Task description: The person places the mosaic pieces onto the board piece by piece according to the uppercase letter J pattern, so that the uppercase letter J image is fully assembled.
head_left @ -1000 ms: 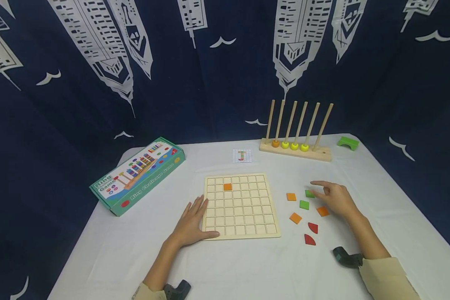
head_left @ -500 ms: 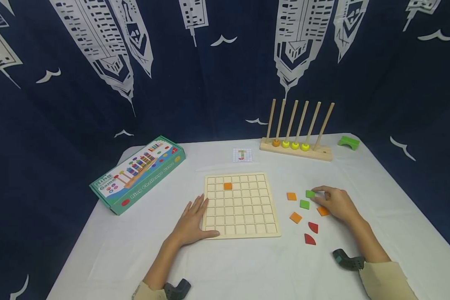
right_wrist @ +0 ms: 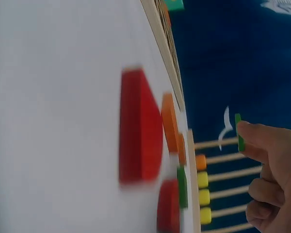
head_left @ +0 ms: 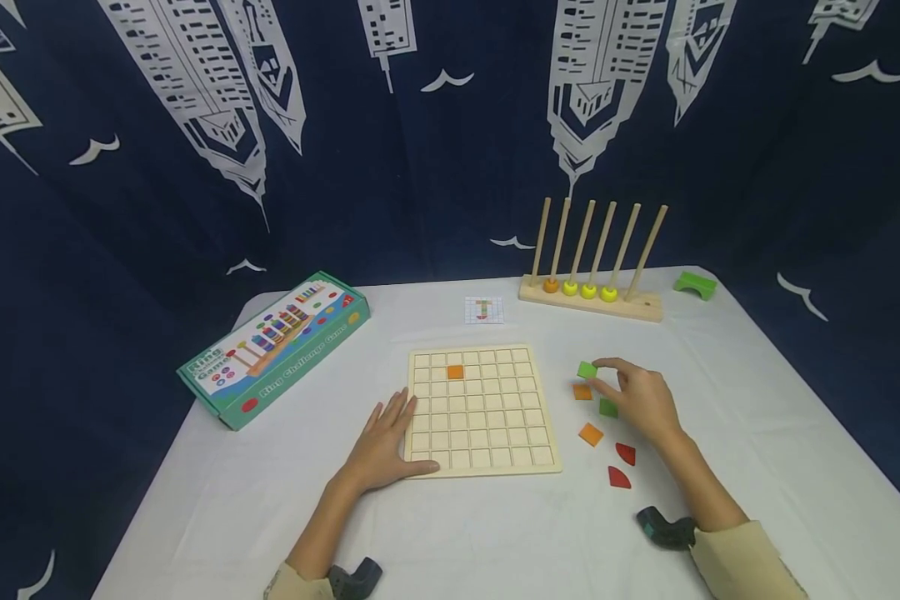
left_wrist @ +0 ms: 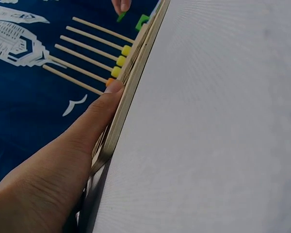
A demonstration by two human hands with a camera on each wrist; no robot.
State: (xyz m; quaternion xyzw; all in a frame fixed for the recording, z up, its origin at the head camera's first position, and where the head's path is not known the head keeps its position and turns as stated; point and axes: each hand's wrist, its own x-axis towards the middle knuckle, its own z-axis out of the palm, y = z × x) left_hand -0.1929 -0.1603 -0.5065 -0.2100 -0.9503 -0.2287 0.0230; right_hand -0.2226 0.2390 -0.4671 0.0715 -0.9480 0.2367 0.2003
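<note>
Along the left edge of the white table (head_left: 195, 517), towards its far left corner, a green game box (head_left: 273, 350) lies slantwise. The left forearm rises from the near edge, sleeve at the bottom, and the left hand (head_left: 378, 446) lies palm down with fingers straight and thumb spread wide; it grips nothing. Its fingertips touch the left edge of the grid board (head_left: 487, 433), and its thumb rests along the near edge by the near left corner. On the board, close to its far edge, sits an orange square (head_left: 456, 372). Beyond, a pattern card (head_left: 483, 310) lies near the table's far edge, with a peg stand (head_left: 592, 300) further right along that edge. The right arm angles in from the near right, and the right hand (head_left: 643, 400) pinches a green tile (head_left: 587, 369) between thumb and forefinger, raised off the table beyond the board's right edge, the other fingers curled. Under and nearer than the hand lie loose orange tiles (head_left: 591, 434), another green piece (head_left: 608, 407) and two red quarter-rounds (head_left: 619, 477). A green arch (head_left: 695, 285) stands at the far right corner
</note>
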